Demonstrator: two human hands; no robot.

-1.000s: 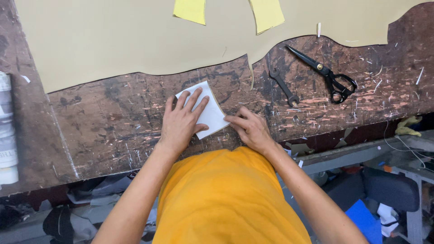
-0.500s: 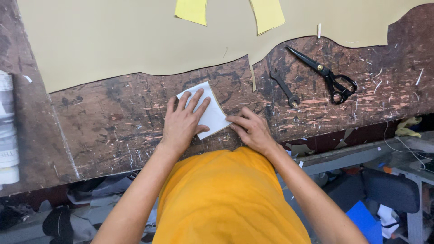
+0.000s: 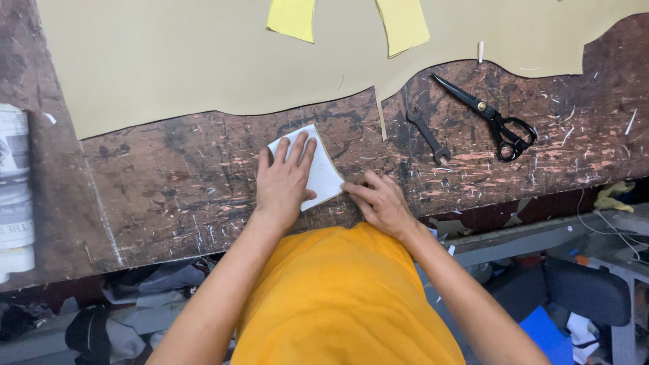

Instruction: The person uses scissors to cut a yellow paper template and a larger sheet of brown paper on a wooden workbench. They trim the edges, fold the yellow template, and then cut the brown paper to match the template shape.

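A small white piece with a tan edge [image 3: 322,174] lies flat on the scarred brown worktable [image 3: 169,196]. My left hand [image 3: 284,181] lies flat on its left half, fingers spread and pressing it down. My right hand [image 3: 380,203] rests at the piece's lower right corner, fingertips touching its edge. A large beige sheet [image 3: 203,61] covers the far part of the table, its wavy cut edge just beyond the white piece.
Black scissors [image 3: 492,120] and a dark wrench [image 3: 428,136] lie to the right of my hands. Two yellow pattern pieces [image 3: 292,17] sit on the beige sheet. A roll of printed paper [image 3: 15,189] lies at the left edge. Clutter sits below the table's front edge.
My right hand's fingers have slid slightly along the lower right edge of the white piece. The left hand stays pressed on it.
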